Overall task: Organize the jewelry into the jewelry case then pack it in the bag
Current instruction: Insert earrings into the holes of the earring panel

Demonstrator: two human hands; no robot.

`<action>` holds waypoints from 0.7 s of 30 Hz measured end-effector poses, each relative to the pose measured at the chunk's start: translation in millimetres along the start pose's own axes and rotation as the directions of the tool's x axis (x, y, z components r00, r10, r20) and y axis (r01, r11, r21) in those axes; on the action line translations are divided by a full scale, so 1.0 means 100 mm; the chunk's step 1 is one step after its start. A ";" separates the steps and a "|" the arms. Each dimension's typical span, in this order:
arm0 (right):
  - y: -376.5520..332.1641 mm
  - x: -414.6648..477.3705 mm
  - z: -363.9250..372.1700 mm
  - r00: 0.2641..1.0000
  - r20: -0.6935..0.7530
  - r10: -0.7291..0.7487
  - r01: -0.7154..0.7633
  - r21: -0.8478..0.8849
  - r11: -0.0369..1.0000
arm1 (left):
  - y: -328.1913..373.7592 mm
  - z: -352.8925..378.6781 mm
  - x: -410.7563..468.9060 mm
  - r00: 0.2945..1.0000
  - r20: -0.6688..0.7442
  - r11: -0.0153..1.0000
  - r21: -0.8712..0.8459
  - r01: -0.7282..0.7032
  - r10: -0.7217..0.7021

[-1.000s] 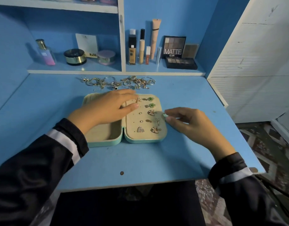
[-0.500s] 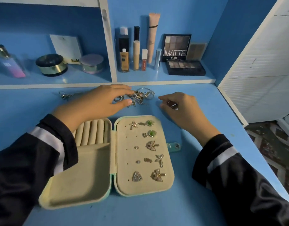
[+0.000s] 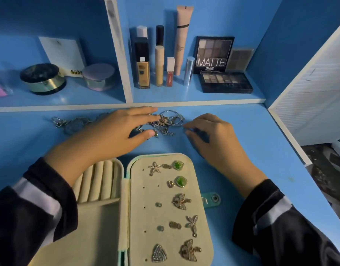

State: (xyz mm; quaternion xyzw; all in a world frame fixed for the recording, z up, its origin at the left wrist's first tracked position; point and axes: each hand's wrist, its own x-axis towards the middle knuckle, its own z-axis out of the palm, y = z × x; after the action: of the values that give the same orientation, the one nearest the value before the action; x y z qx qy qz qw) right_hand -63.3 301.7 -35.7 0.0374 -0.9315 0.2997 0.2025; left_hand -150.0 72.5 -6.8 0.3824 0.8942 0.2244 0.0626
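- The jewelry case (image 3: 146,217) is laid open on the table (image 3: 261,143), with earrings (image 3: 181,201) pinned in its right half.
- The left hand (image 3: 107,137) is laid, fingers (image 3: 144,118) apart, on the jewelry pile (image 3: 169,120) behind the case.
- The right hand (image 3: 215,139) is curled beside the pile; a grip cannot be told.

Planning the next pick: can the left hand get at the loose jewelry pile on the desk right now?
Probably yes. The left hand reaches over the jewelry pile, fingertips among the pieces, nothing between them; the open jewelry case lies nearer the person.
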 end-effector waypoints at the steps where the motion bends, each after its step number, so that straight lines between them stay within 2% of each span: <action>1: -0.01 0.02 0.01 1.000 -0.014 -0.003 0.003 0.019 1.000 | 0.01 0.00 0.01 0.999 -0.032 1.000 -0.007 -0.025 0.025; 6: -0.09 0.14 0.10 0.998 -0.048 -0.039 0.044 0.107 0.993 | 0.03 0.03 0.07 0.990 -0.078 0.993 -0.005 -0.116 0.115; 13: -0.14 0.22 0.19 0.999 0.016 -0.052 0.050 0.109 0.993 | 0.02 0.05 0.06 0.994 -0.034 0.994 0.010 -0.107 0.107; 21: -0.13 0.22 0.20 0.999 0.025 -0.022 0.019 0.112 0.994 | 0.05 0.06 0.07 0.993 -0.077 0.996 0.008 -0.093 0.094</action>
State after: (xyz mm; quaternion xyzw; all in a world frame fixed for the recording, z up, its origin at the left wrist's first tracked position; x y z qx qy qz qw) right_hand -87.5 280.7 -34.6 0.0623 -0.9156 0.3485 0.1908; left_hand -149.4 82.4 -9.5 0.4149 0.8775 0.2399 0.0165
